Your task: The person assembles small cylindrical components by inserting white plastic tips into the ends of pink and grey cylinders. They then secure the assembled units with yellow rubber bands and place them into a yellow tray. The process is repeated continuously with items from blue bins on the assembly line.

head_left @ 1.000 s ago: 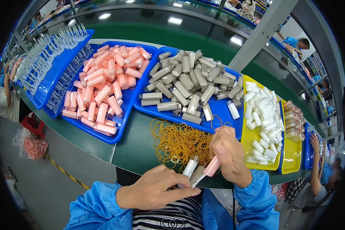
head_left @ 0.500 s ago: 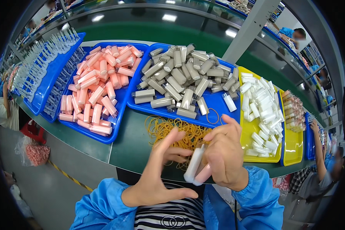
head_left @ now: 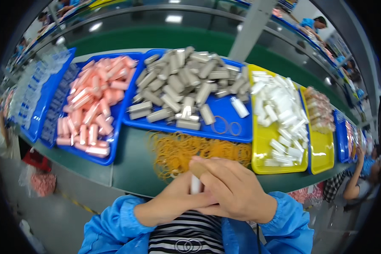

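Observation:
Above my lap, both hands are closed together around a small white tube (head_left: 195,185), of which only a short part shows between the fingers. My left hand (head_left: 171,200) wraps it from the left side. Over its top and right side curl the fingers of my right hand (head_left: 237,190). The pink tube seen with it earlier is hidden by the hands. Just beyond the fingertips lies a loose pile of yellow rubber bands (head_left: 180,150) on the green table (head_left: 131,163).
Blue trays hold pink tubes (head_left: 89,101) and grey tubes (head_left: 173,84); one white tube (head_left: 240,107) and two rubber bands (head_left: 235,128) lie in the grey tubes' tray. White tubes (head_left: 283,114) fill a yellow tray (head_left: 262,146). Clear parts (head_left: 40,89) stand far left. Co-workers sit nearby.
My left hand, open before, has come in and closed with the right around the tubes. The pink tube is now covered. The view has shifted slightly.

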Motion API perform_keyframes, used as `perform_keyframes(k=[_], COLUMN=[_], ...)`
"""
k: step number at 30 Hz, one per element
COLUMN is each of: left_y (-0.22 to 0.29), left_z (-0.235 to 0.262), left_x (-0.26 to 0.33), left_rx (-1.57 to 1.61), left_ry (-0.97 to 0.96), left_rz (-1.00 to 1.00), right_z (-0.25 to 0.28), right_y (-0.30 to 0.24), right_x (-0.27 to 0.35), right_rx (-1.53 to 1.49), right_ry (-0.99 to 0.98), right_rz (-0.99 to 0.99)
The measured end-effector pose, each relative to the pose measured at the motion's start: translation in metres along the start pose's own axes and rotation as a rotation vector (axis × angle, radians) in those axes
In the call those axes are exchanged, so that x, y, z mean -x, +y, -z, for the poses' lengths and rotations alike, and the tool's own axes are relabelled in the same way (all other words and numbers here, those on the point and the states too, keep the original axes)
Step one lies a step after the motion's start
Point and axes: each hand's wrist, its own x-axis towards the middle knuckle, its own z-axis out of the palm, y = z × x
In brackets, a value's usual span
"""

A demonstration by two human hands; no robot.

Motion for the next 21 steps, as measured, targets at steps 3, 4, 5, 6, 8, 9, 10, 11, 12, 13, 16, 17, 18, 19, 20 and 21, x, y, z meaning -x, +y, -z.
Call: perform_keyframes(k=[3, 4, 5, 6, 8, 9, 10, 11, 12, 13, 16, 17, 18, 19, 20, 21], left_y=[-0.017, -0.011, -0.009, -0.01, -0.013, -0.018, -0.024, -0.028, -0.029, -0.031, -0.029, -0.034, -0.037, -0.034, -0.027, -0.02], left_z=[0.013, 0.006, 0.002, -0.003, -0.008, -0.008, -0.007, -0.004, -0.003, -0.001, -0.003, 0.002, 0.006, 0.005, 0.005, 0.011], left_x=[0.012, 0.015, 0.016, 0.012, 0.01, 0.009, 0.007, 0.009, 0.008, 0.007, 0.011, 0.012, 0.014, 0.01, 0.009, 0.014], left_rx=[0.337, 0.31, 0.307, 0.237, 0.224, 0.249, 0.277, 0.302, 0.339, 0.379, 0.401, 0.352, 0.307, 0.189, 0.031, -0.182], left_ry=[-0.127, -0.096, -0.049, 0.04, 0.031, -0.006, -0.041, -0.056, -0.11, -0.162, -0.168, -0.128, -0.088, -0.09, -0.035, 0.035], left_rz=[0.045, 0.026, -0.016, 0.002, -0.024, -0.027, -0.034, -0.042, -0.006, 0.028, 0.034, 0.046, 0.054, 0.012, -0.068, -0.166], right_z=[0.001, -0.003, -0.005, -0.004, -0.004, -0.003, -0.001, -0.005, -0.008, -0.01, -0.02, -0.017, -0.013, -0.002, 0.009, 0.022], right_y=[0.001, 0.002, 0.003, 0.004, 0.005, 0.006, 0.006, 0.006, 0.006, 0.007, 0.008, 0.007, 0.008, 0.01, 0.018, 0.025], right_x=[0.005, 0.007, 0.008, 0.01, 0.014, 0.019, 0.023, 0.024, 0.025, 0.027, 0.029, 0.03, 0.031, 0.031, 0.032, 0.04], right_rx=[-0.107, -0.088, -0.078, -0.06, -0.066, -0.043, -0.021, -0.014, -0.008, 0.016, -0.023, -0.093, -0.159, -0.217, -0.28, -0.201], right_ry=[0.033, 0.065, 0.094, 0.083, 0.061, 0.077, 0.089, 0.106, 0.119, 0.148, 0.183, 0.16, 0.13, 0.14, 0.141, 0.169], right_rz=[-0.022, 0.005, 0.046, 0.041, 0.064, 0.062, 0.063, 0.075, 0.089, 0.091, 0.077, 0.049, 0.026, -0.05, -0.121, -0.171])
